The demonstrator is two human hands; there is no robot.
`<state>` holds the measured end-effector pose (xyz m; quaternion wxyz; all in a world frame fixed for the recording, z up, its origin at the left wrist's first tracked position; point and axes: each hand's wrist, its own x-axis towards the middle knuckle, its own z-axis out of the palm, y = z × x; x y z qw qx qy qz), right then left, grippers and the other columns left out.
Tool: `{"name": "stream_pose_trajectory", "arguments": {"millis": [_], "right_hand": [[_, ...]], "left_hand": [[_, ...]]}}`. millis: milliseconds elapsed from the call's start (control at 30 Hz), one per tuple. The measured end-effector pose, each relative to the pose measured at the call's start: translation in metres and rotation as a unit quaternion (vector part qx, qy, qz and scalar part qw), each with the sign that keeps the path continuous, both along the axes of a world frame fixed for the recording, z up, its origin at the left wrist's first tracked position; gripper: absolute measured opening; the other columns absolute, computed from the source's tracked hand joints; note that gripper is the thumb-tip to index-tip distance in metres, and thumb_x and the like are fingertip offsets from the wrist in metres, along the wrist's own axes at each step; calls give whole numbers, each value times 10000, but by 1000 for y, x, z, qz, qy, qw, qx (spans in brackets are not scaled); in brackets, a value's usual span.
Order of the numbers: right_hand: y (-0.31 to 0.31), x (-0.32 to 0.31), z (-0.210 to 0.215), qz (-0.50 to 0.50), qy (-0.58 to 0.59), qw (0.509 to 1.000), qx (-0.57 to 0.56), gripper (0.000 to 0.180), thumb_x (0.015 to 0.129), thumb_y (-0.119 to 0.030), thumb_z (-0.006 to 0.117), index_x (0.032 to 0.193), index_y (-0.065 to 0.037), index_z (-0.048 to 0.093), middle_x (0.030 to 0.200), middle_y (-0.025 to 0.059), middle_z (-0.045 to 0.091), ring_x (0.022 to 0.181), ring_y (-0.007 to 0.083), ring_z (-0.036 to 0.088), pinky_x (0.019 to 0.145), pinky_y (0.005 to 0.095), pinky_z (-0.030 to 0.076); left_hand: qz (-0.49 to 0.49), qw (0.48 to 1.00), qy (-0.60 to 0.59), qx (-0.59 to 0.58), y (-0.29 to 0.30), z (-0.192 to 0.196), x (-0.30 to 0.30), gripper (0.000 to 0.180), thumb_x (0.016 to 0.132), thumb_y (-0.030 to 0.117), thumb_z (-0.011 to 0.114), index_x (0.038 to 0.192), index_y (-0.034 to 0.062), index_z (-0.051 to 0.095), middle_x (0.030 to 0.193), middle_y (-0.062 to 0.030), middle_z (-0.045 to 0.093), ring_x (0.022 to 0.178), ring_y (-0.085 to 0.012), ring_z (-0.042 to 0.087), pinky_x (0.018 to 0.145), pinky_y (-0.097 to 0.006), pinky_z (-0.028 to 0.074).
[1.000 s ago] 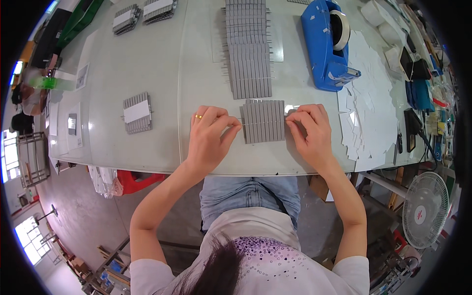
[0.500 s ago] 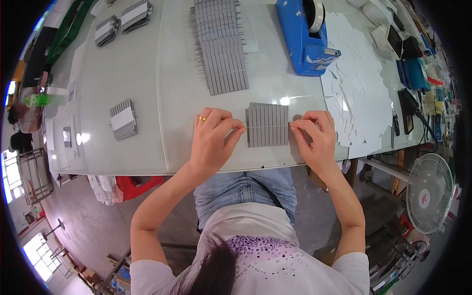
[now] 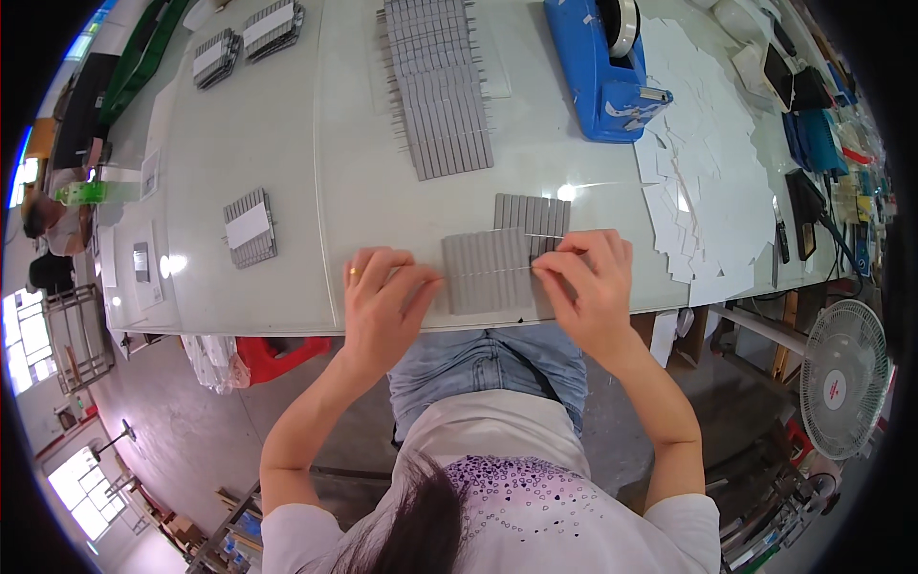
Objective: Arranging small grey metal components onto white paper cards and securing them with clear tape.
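Between my two hands a panel of grey slats (image 3: pixel 486 287) hangs just above the table's front edge, slightly blurred. A thin pale wire or thread crosses its middle and sticks out at both sides. My left hand (image 3: pixel 387 306), with a gold-coloured ring, pinches at the left end of that wire. The right end is pinched between thumb and forefinger of my right hand (image 3: pixel 591 287). Just behind, partly covered by the held panel and my right fingers, lies another grey slatted panel (image 3: pixel 532 212) on the table.
Overlapping slatted panels (image 3: pixel 445 105) run up the table's middle. Paper-banded bundles lie left (image 3: pixel 251 230) and far left (image 3: pixel 273 29). A blue tape dispenser (image 3: pixel 598 91) stands far right, beside scattered white paper slips (image 3: pixel 693 182). Off the right edge is a fan (image 3: pixel 843 381).
Both hands have moved left and toward me, carrying the held panel off the other one. More of the panel behind now shows. The whole view has shifted slightly.
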<state>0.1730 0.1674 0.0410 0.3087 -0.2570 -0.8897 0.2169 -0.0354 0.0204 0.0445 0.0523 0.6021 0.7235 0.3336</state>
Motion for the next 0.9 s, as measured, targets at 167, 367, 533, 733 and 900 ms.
{"name": "stream_pose_trajectory", "arguments": {"millis": [167,367,533,733,900], "right_hand": [[-19,-31,0,31,4,999,-16,131,737,-85,759,839,-126,687,892,5,546,831,220,508,766,368,342],[-23,-38,0,36,-24,999,-2,150,730,-93,768,858,-135,702,890,-6,544,832,210,509,764,367,335],[-5,1,10,-60,-61,996,22,165,766,-57,738,919,-115,716,910,32,569,860,227,530,775,364,382],[21,98,2,-276,-89,956,48,189,854,-77,663,1040,-60,685,1083,101,614,1027,306,544,899,384,430],[10,131,1,-302,-148,938,85,324,824,-148,710,1134,-63,669,1143,97,604,1064,311,522,930,410,412]], "left_hand": [[49,998,29,-9,-30,1,-19,147,726,75,779,839,111,693,872,-9,559,844,-220,513,795,-375,374],[58,997,42,-10,-41,-5,-31,162,717,80,789,850,118,705,877,-3,567,856,-214,521,819,-376,371],[73,994,85,-1,-43,3,-31,225,707,74,792,912,144,731,929,6,581,926,-228,532,866,-390,374],[6,992,117,-39,13,17,23,394,770,231,760,1149,166,676,1238,-41,549,1185,-263,450,1000,-459,314],[-22,985,146,-94,34,6,35,477,825,285,713,1275,153,627,1435,-95,449,1332,-320,334,1075,-498,223]]}}
